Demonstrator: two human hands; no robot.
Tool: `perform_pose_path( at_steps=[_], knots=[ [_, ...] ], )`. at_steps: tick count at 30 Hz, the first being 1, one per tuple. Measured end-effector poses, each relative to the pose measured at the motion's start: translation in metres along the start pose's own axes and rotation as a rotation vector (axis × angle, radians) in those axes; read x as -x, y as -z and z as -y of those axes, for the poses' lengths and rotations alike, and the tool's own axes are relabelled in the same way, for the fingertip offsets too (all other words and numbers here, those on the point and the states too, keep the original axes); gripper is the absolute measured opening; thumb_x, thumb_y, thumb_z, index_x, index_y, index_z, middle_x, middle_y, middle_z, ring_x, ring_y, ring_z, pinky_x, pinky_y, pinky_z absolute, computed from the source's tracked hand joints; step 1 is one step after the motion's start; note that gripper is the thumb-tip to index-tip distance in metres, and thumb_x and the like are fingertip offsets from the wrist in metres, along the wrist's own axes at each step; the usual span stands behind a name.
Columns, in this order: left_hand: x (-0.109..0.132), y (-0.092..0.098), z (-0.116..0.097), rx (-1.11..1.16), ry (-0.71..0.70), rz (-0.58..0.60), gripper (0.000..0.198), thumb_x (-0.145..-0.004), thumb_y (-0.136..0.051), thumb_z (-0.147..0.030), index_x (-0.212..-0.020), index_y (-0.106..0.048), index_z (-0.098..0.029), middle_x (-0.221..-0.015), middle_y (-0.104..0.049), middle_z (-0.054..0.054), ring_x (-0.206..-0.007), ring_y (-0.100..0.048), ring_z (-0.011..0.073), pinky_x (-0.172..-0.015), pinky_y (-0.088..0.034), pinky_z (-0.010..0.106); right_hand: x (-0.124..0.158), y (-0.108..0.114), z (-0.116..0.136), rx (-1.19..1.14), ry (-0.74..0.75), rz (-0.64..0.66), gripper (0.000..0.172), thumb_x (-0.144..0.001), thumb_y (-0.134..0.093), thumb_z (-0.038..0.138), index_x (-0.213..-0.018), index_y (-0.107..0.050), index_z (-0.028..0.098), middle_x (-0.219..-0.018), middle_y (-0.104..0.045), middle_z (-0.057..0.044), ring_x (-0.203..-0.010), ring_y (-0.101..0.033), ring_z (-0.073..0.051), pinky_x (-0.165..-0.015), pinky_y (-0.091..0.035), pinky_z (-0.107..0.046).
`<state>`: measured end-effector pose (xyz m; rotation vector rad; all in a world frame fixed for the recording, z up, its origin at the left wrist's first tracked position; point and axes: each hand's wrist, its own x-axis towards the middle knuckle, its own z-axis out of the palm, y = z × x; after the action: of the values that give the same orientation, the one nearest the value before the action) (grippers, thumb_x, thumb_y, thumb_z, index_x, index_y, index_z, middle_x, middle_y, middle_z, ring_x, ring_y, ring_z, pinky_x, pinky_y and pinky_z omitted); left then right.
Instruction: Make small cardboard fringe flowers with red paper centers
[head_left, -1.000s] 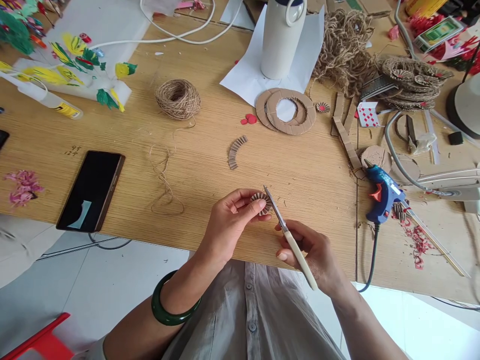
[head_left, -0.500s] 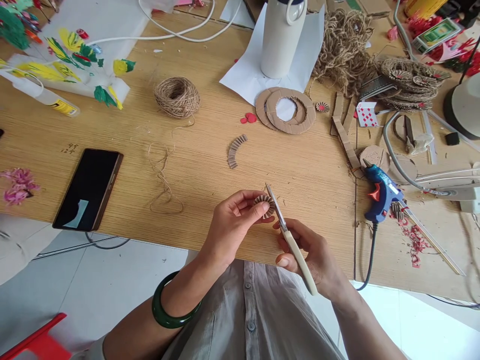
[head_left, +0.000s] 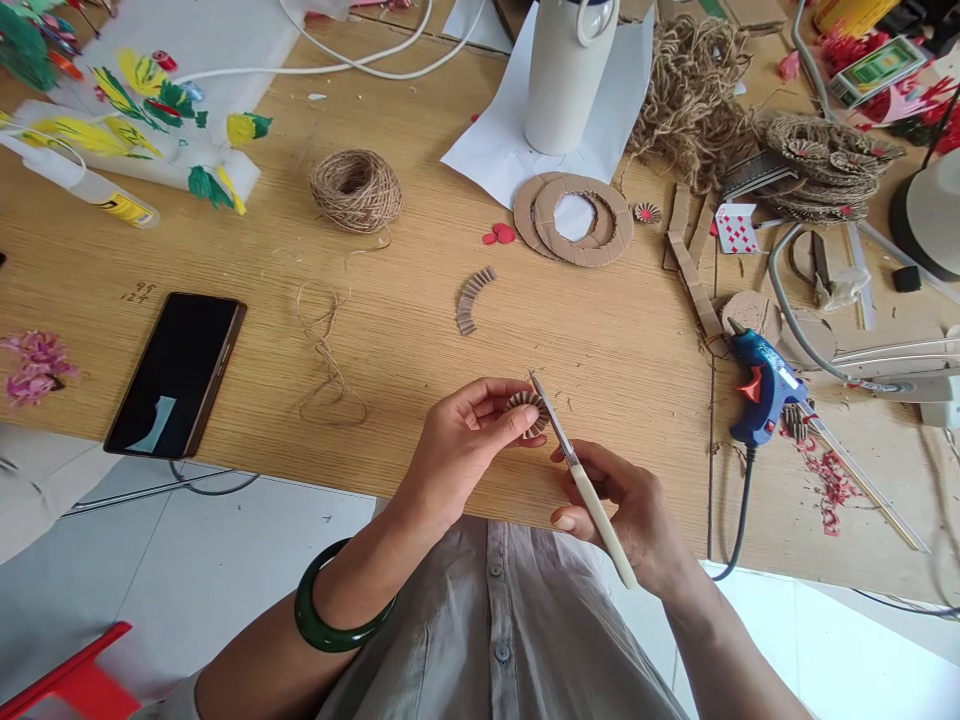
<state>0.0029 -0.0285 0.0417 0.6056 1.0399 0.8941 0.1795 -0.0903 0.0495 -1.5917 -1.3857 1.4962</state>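
Observation:
Between the thumb and fingers of my left hand (head_left: 465, 440) is a small round rosette of corrugated cardboard (head_left: 519, 402), its ribs fanning outward. My right hand (head_left: 619, 505) grips a pair of scissors (head_left: 600, 520) with cream handles. Their blades point up and left, lying along the rosette's right edge; whether they touch it I cannot tell. Beyond my hands, a curved strip of corrugated cardboard (head_left: 474, 300) lies on the wooden table (head_left: 405, 360). Further back are red paper dots (head_left: 501, 234) and two overlapping cardboard rings (head_left: 622, 225).
A ball of twine (head_left: 356, 190) trails a loose strand toward a phone (head_left: 176, 375) on the left. A white bottle (head_left: 564, 85) stands on paper at the back. To the right, a blue glue gun (head_left: 769, 385) lies with its cable over the table's front edge.
The scissors and rosette stay nearly in place between my hands. My left forearm with its green bangle has shifted slightly left, and the view has moved a little.

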Motion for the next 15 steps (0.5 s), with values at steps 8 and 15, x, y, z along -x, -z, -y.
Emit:
perform_pose_path(
  at_steps=[8, 15],
  knots=[
    [-0.002, 0.009, -0.009, -0.066, 0.072, 0.055, 0.025, -0.074, -0.081, -0.024, -0.097, -0.072, -0.017, -0.083, -0.069, 0.000, -0.075, -0.067, 0.0128, -0.073, -0.060, 0.028, 0.005, 0.003, -0.006, 0.068, -0.023, 0.017, 0.063, -0.072, -0.073, 0.068, -0.100, -0.068, 0.012, -0.065, -0.043, 0.002, -0.060, -0.035, -0.012, -0.052, -0.028, -0.027],
    [-0.005, 0.018, -0.013, -0.165, 0.093, 0.136, 0.029, -0.077, -0.079, -0.025, -0.103, -0.069, -0.017, -0.081, -0.067, -0.001, -0.066, -0.069, 0.0115, -0.073, -0.056, 0.026, 0.006, 0.005, -0.009, 0.080, -0.028, 0.014, 0.055, -0.073, -0.075, 0.062, -0.093, -0.068, 0.012, -0.062, -0.038, 0.004, -0.058, -0.030, -0.011, -0.050, -0.025, -0.026]
  ],
)
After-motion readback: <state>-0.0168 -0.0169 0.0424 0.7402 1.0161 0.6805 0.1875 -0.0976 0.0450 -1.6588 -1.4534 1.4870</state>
